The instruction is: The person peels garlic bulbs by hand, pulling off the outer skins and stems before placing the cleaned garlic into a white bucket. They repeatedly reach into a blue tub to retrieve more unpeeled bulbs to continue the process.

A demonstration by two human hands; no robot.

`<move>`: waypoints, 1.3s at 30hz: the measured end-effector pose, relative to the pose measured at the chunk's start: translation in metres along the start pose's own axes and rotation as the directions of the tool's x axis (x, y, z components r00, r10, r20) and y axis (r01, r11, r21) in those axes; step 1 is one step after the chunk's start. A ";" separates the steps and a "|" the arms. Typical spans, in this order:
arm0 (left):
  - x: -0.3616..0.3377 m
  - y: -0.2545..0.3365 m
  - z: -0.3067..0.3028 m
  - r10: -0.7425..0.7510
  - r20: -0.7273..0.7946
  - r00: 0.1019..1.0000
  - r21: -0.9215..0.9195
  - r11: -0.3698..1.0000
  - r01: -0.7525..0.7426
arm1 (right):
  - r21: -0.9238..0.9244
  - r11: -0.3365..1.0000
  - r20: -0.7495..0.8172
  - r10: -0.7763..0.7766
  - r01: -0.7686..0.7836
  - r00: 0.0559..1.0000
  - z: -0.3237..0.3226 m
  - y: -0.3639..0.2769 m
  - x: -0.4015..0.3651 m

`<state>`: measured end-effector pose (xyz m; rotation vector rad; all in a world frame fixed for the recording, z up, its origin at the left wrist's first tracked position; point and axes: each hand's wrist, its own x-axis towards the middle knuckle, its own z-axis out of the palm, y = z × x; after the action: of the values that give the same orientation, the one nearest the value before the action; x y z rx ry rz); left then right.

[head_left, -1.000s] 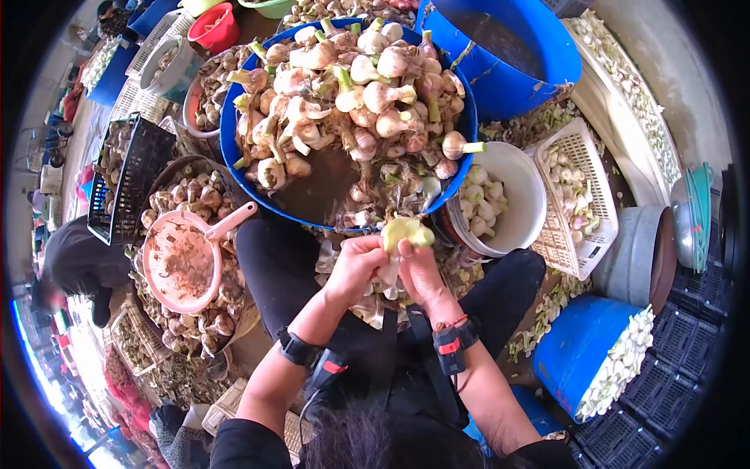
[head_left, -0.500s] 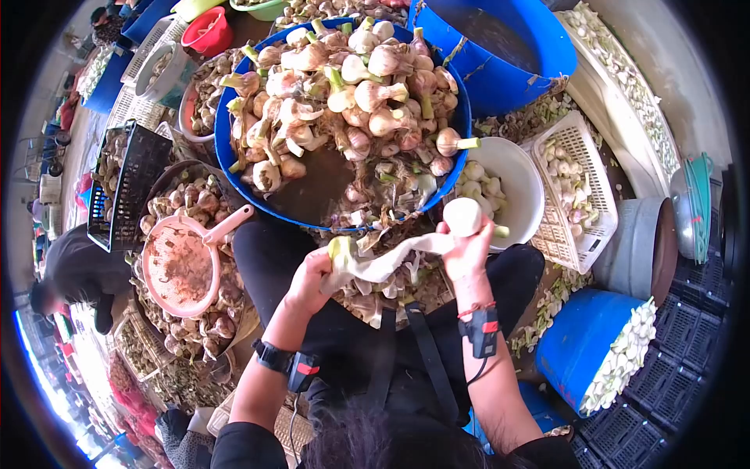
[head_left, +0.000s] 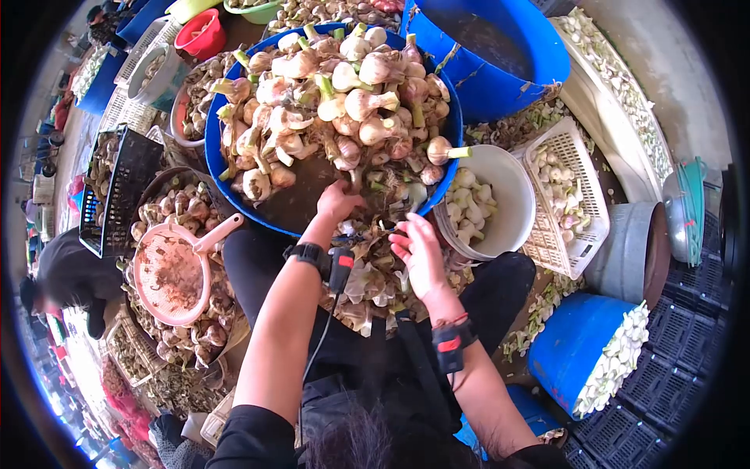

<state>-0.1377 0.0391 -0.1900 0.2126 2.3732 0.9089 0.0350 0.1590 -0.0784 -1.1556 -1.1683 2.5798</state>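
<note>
Over the near part of the blue tub (head_left: pixel 212 168), my left hand (head_left: pixel 341 202) closes its fingers at a garlic bulb's stem; whether it grips it is hard to make out. Unpeeled garlic bulbs (head_left: pixel 293 102) with cut stems fill much of the tub. My right hand (head_left: pixel 419 254) is raised just outside the tub's near rim, fingers apart and nothing in them. To its right stands a white bucket (head_left: pixel 512 207) with peeled garlic (head_left: pixel 469 205) inside. Loose garlic skins (head_left: pixel 371 285) lie between my legs, below both hands.
At left, a pink strainer (head_left: pixel 168 273) rests on more garlic beside a black crate (head_left: pixel 129 191). A cream basket (head_left: pixel 574 187), a metal tub (head_left: pixel 625 246) and a blue barrel (head_left: pixel 574 344) stand at right. Another blue tub (head_left: pixel 539 47) is behind. A person (head_left: pixel 70 270) bends at far left.
The white peeled bulb has left my right hand, and its fingers are now apart. My left hand has let go of the pulled-off skin and moved up into the blue tub.
</note>
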 end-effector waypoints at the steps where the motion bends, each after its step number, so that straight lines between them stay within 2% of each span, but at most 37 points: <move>1: -0.005 0.006 -0.004 -0.043 0.073 0.996 -0.093 0.994 0.049 | -0.168 0.980 0.078 -0.096 0.109 0.992 0.003 0.006 0.003; 2: -0.014 0.009 -0.007 -0.081 0.151 0.985 -0.177 0.978 0.108 | -0.319 0.922 0.167 -0.174 0.220 0.971 0.005 0.014 0.006; 4: -0.070 0.045 -0.018 0.037 -0.045 0.998 -0.043 0.998 -0.039 | -0.522 0.680 0.378 -0.356 0.515 0.854 0.009 0.030 0.013; 5: -0.082 0.040 -0.017 0.060 0.035 0.998 -0.218 0.975 -0.051 | -0.603 0.567 0.453 -0.336 0.561 0.826 -0.001 0.048 0.026; 6: -0.090 0.036 -0.018 0.098 0.105 0.990 -0.389 0.920 -0.050 | -0.557 0.591 0.476 -0.349 0.584 0.807 0.000 0.047 0.024; 7: -0.104 0.044 -0.028 0.093 0.102 0.990 -0.389 0.920 -0.046 | -0.404 0.794 0.419 -0.281 0.455 0.863 0.005 0.038 0.019; 8: -0.119 0.051 -0.040 0.140 0.143 0.980 -0.513 0.857 -0.047 | -0.217 0.932 0.381 -0.192 0.289 0.905 0.009 0.027 0.011; 9: -0.128 0.056 -0.048 0.195 0.172 0.966 -0.629 0.776 -0.045 | -0.164 0.955 0.367 -0.173 0.246 0.914 0.012 0.020 0.003; 10: -0.131 0.055 -0.049 0.193 0.164 0.967 -0.631 0.775 -0.048 | -0.166 0.955 0.374 -0.171 0.247 0.911 0.010 0.020 0.001; 11: -0.135 0.054 -0.049 0.233 0.122 0.965 -0.587 0.801 -0.119 | -0.396 0.790 0.415 -0.299 0.467 0.859 0.006 0.019 0.000; 12: -0.136 0.057 -0.050 0.278 0.083 0.957 -0.537 0.821 -0.192 | -0.574 0.523 0.485 -0.402 0.629 0.777 0.008 0.015 -0.003; 13: -0.140 0.064 -0.053 0.239 0.026 0.971 -0.430 0.879 -0.205 | -0.596 0.433 0.510 -0.447 0.676 0.735 0.010 0.012 -0.008; 14: -0.141 0.068 -0.052 0.244 0.025 0.970 -0.430 0.878 -0.209 | -0.596 0.430 0.509 -0.450 0.678 0.733 0.013 0.009 -0.014; 16: -0.144 0.073 -0.050 0.163 -0.048 0.986 -0.293 0.941 -0.169 | -0.716 0.187 0.524 -0.492 0.673 0.695 0.017 0.007 -0.023; 20: -0.146 0.069 -0.044 0.144 -0.131 0.981 -0.247 0.953 -0.173 | -0.740 0.162 0.483 -0.549 0.653 0.683 0.018 0.010 -0.032; 21: -0.143 0.064 -0.043 0.071 -0.025 0.997 -0.449 0.890 -0.075 | -0.680 0.383 0.409 -0.509 0.625 0.757 0.013 0.013 -0.030; 22: -0.139 0.056 -0.040 0.082 0.061 0.995 -0.665 0.747 -0.021 | -0.585 0.585 0.346 -0.446 0.561 0.826 0.008 0.017 -0.027; 23: -0.137 0.050 -0.039 0.039 0.153 0.987 -0.760 0.644 0.093 | -0.438 0.792 0.294 -0.320 0.425 0.901 0.004 0.019 -0.023; 24: -0.139 0.050 -0.041 0.009 0.250 0.968 -0.827 0.523 0.208 | -0.260 0.934 0.269 -0.173 0.245 0.947 0.005 0.016 -0.022; 25: -0.141 0.051 -0.041 0.008 0.250 0.968 -0.826 0.524 0.209 | -0.151 0.984 0.255 -0.058 0.099 0.965 0.003 0.012 -0.024; 26: -0.142 0.054 -0.041 0.019 0.255 0.967 -0.846 0.489 0.213 | -0.039 0.998 0.257 0.057 -0.049 0.965 0.002 0.007 -0.026; 27: -0.144 0.058 -0.041 0.029 0.260 0.965 -0.865 0.452 0.219 | -0.038 0.998 0.257 0.057 -0.049 0.965 0.002 0.011 -0.023; 28: -0.145 0.063 -0.041 0.030 0.261 0.965 -0.864 0.453 0.219 | -0.184 0.966 0.313 -0.115 0.179 0.943 0.002 0.019 -0.017; 29: -0.147 0.068 -0.043 0.084 0.224 0.971 -0.820 0.555 0.141 | -0.309 0.864 0.390 -0.266 0.398 0.881 0.000 0.024 -0.014; 30: -0.150 0.069 -0.044 0.138 0.195 0.971 -0.762 0.645 0.061 | -0.310 0.866 0.389 -0.262 0.393 0.883 0.000 0.023 -0.016; 31: -0.149 0.069 -0.047 0.147 0.263 0.954 -0.813 0.567 0.137 | -0.231 0.930 0.414 -0.173 0.287 0.894 -0.001 0.019 -0.016; 32: -0.151 0.072 -0.050 0.146 0.263 0.954 -0.813 0.567 0.137 | -0.155 0.973 0.446 -0.087 0.173 0.891 -0.002 0.013 -0.018; 33: -0.155 0.078 -0.056 0.201 0.360 0.911 -0.854 0.463 0.236 | 0.003 0.994 0.413 0.098 -0.110 0.905 -0.003 0.009 -0.022; 34: -0.157 0.081 -0.059 0.265 0.445 0.856 -0.870 0.357 0.342 | 0.235 0.936 0.367 0.164 -0.261 0.916 0.000 0.009 -0.026; 35: -0.154 0.067 -0.052 0.329 0.440 0.835 -0.891 0.273 0.362 | 0.249 0.910 0.360 0.230 -0.330 0.904 0.002 0.005 -0.030; 36: -0.154 0.060 -0.048 0.325 0.443 0.836 -0.890 0.274 0.365 | 0.266 0.878 0.354 0.296 -0.398 0.887 0.007 -0.001 -0.034; 37: -0.153 0.055 -0.045 0.250 0.396 0.884 -0.911 0.231 0.343 | 0.268 0.877 0.354 0.295 -0.399 0.887 0.007 0.000 -0.033; 38: -0.151 0.052 -0.042 0.174 0.349 0.921 -0.929 0.191 0.316 | 0.142 0.935 0.316 0.268 -0.325 0.910 0.005 0.002 -0.030; 39: -0.156 0.063 -0.043 0.155 0.318 0.935 -0.916 0.306 0.260 | 0.010 0.968 0.277 0.237 -0.249 0.931 0.001 0.005 -0.028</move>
<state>-0.0389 0.0098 -0.0504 -0.1934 1.1218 1.9042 0.0551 0.1446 -0.0641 -1.0150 -1.0635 3.0188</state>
